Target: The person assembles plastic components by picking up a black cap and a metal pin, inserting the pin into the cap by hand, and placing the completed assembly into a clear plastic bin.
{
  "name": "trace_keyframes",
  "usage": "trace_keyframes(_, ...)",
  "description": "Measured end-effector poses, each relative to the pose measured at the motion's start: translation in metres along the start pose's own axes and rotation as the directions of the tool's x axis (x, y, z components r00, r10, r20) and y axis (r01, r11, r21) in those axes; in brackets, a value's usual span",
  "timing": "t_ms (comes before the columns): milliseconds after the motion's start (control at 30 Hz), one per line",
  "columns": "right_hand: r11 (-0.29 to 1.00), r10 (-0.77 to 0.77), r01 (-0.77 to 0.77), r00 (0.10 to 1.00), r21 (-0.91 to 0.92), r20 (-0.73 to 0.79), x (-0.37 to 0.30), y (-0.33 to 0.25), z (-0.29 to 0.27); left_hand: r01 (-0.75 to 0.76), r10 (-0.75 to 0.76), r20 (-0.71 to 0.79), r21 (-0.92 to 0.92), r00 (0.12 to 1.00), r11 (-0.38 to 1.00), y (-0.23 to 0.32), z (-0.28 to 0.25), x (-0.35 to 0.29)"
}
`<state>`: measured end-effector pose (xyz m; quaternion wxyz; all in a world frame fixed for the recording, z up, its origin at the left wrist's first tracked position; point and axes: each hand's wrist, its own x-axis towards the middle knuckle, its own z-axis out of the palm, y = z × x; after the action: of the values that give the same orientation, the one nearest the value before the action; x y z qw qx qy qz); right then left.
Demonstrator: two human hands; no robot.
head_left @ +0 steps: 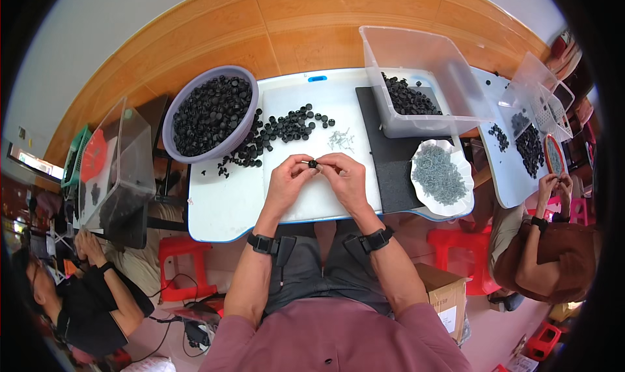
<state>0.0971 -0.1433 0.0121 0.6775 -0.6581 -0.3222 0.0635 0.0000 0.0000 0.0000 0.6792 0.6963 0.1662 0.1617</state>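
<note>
Above the near part of the white table, my left hand and my right hand meet, fingertips pinched on one small round black plastic cap. Whether a screw sits in the cap is too small to tell. Just beyond my hands lies a loose spread of black caps, trailing left toward a lavender basin heaped with more of them. A few thin silver screws are scattered beyond my right hand.
Right of my hands, a dark mat bears a clear plastic bin holding black parts. A white scalloped bowl of screws stands near the front edge. Co-workers sit left and right, near red stools.
</note>
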Motion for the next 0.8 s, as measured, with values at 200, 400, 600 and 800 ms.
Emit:
trace_keyframes(200, 0.999, -0.027, 0.026, 1.0, -0.023, -0.014, 0.0, 0.0, 0.002, -0.067, 0.076, -0.097, 0.095, 0.992, 0.993, 0.003, 0.008, -0.004)
trace_keyframes(400, 0.996, -0.051, 0.05, 0.999, -0.071, -0.007, 0.001, 0.001, 0.003, -0.15, 0.203, -0.117, 0.357, 0.972, 0.922, 0.006, 0.012, -0.008)
trace_keyframes(600, 0.989, -0.072, 0.072, 0.997, -0.129, 0.009, 0.001, 0.001, 0.004, -0.227, 0.293, -0.087, 0.439, 0.952, 0.87, 0.006, 0.013, -0.009)
trace_keyframes(800, 0.97, -0.16, 0.16, 0.987, -0.185, 0.018, 0.001, 0.0, 0.005, -0.254, 0.322, -0.078, 0.457, 0.943, 0.852, 0.005, 0.014, -0.01)
